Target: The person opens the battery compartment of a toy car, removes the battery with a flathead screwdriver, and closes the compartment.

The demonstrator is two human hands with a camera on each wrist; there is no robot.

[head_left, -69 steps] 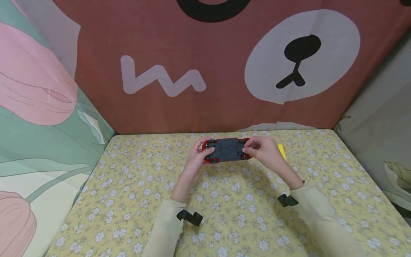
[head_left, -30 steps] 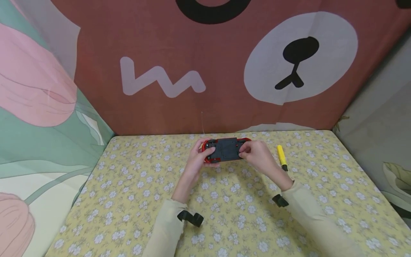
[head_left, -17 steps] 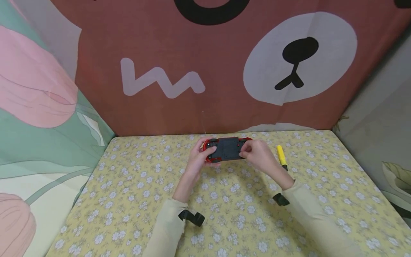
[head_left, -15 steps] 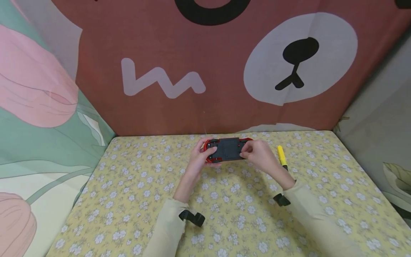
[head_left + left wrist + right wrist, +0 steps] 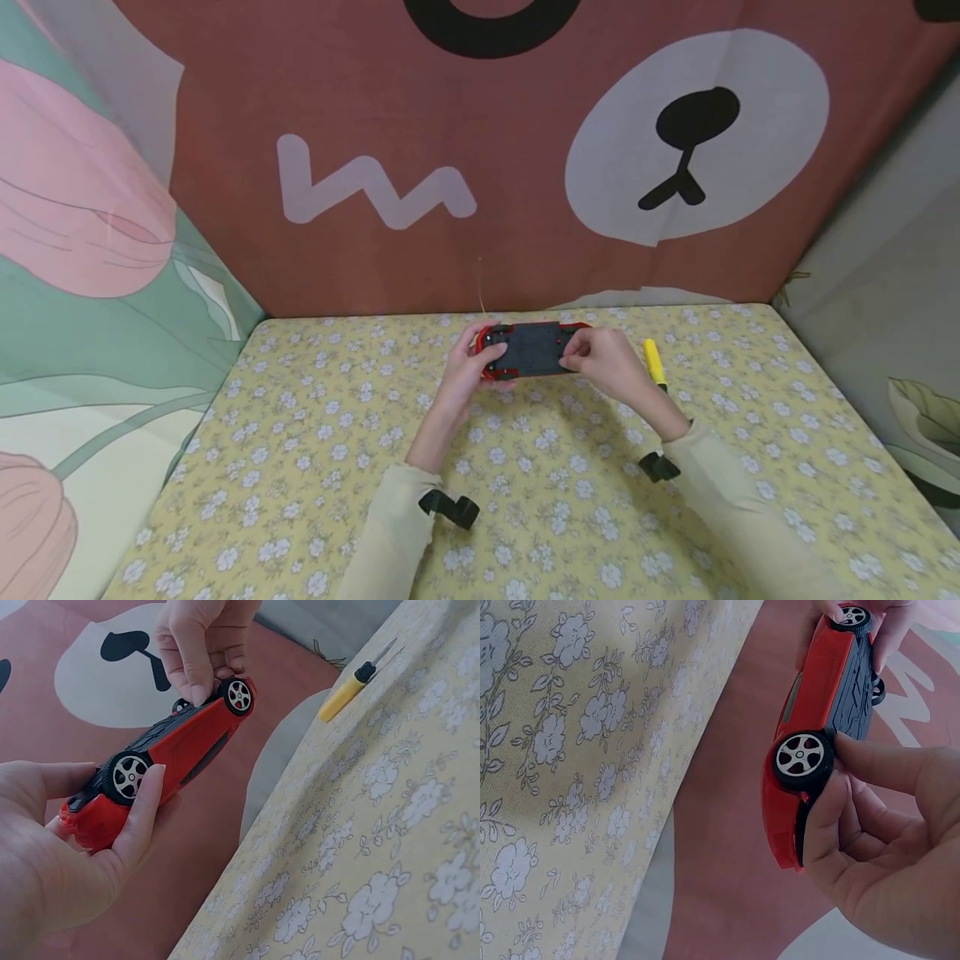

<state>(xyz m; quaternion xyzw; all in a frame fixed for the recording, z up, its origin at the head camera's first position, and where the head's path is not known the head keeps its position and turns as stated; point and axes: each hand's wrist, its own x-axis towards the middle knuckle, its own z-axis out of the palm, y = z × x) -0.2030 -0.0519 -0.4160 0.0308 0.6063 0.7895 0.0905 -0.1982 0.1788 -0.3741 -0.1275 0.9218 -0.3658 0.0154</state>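
A red toy car (image 5: 538,350) is held bottom up above the table, its dark underside facing me. My left hand (image 5: 459,371) grips one end, with the thumb across the underside; the left wrist view shows fingers on both sides of a wheel (image 5: 129,777). At the other end, my right hand (image 5: 613,365) has its fingers curled, thumb and fingertips pinching at the underside close to a wheel (image 5: 801,761). Whether some small part sits between those fingertips is hidden. A screwdriver (image 5: 346,699) with a yellow handle lies on the table, to the right of the car.
A yellow flowered cloth (image 5: 300,467) covers the table. Behind it hangs a reddish-brown fabric backdrop (image 5: 375,267) with a bear face, and patterned cloth (image 5: 97,333) hangs at the left side. Both wrists wear black camera mounts.
The right hand has shifted slightly left and inward over the underside since the oldest frame, leaving more of the screwdriver visible. Left hand and car stay nearly in place.
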